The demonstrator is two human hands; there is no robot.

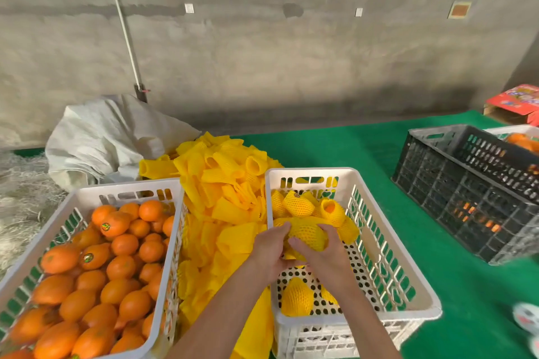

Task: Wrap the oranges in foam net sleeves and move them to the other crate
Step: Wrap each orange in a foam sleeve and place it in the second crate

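A white crate (pixel 87 192) at the left is full of bare oranges (pixel 122 245). Between the crates lies a heap of yellow foam net sleeves (pixel 224 183). The white crate on the right (pixel 388 256) holds several sleeved oranges at its far end and one sleeved orange (pixel 297 297) near the front. Over that right crate both hands hold one orange in a yellow sleeve (pixel 309 232). My left hand (pixel 269 253) grips its left side, and my right hand (pixel 320 253) curls under and round its right side.
A black crate (pixel 466 189) with oranges inside stands at the right on the green mat (pixel 335 148). A white sack (pixel 110 137) lies behind the left crate. A red carton (pixel 516 102) sits at the far right. A concrete wall closes the back.
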